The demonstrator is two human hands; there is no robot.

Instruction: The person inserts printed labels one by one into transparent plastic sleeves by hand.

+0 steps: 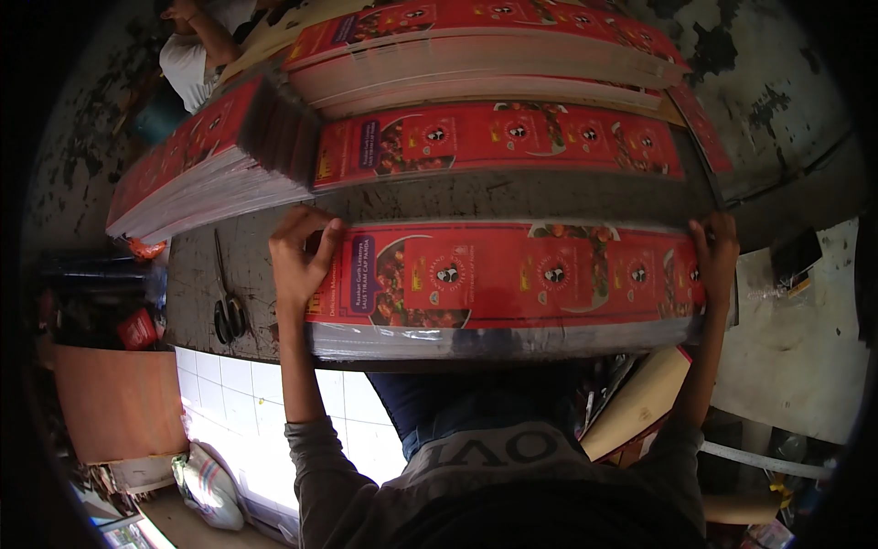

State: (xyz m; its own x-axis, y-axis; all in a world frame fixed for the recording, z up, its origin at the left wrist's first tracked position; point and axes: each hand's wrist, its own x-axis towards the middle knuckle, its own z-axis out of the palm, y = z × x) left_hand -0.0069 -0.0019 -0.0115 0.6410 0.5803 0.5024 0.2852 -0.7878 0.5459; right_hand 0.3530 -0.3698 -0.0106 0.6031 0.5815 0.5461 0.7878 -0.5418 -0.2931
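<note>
A long stack of red printed sheets (503, 274) lies across the table in front of me, with food pictures on top and clear plastic along its near side. My left hand (302, 249) is closed at its far left corner, thumb along the top sheet's edge. At the opposite end, my right hand (718, 249) grips the far right corner with the thumb on the printed face; its other fingers are partly hidden. Black-handled scissors (229, 316) lie on the table to the left of my left forearm.
Beyond my hands lies another row of red printed sheets (494, 142). Taller stacks (485, 64) stand behind it, and a fanned stack (201, 156) sits at the left. The dark table (512, 194) shows between the rows. Another person's arm (206, 32) appears at the upper left.
</note>
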